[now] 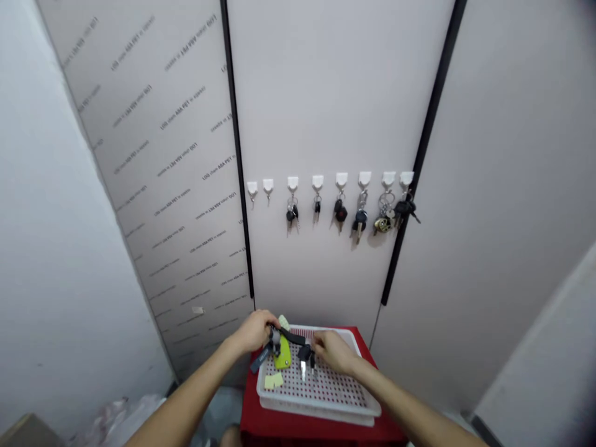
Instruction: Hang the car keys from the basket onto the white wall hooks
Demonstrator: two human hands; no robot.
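Over the left part of a white perforated basket [321, 413], my left hand [256, 330] is closed on a key bunch with a yellow-green tag [282, 354], a dark grey tag [261, 359] and a black strap [293, 336]. My right hand [333, 352] pinches a set of black-headed keys [304, 360], whose metal blades point down above the basket. The strap runs from the left hand toward these keys; I cannot tell whether they are joined. Small pale yellow paper notes [274, 380] lie in the basket's near left corner.
White hooks line the pale cabinet door [321, 93]. Several carry key bunches [360, 220]; the two leftmost hooks [268, 186] hold no keys. Under the basket is a red-covered stand [279, 428]. Clear plastic bags [125, 419] and a cardboard box [30, 431] are at lower left.
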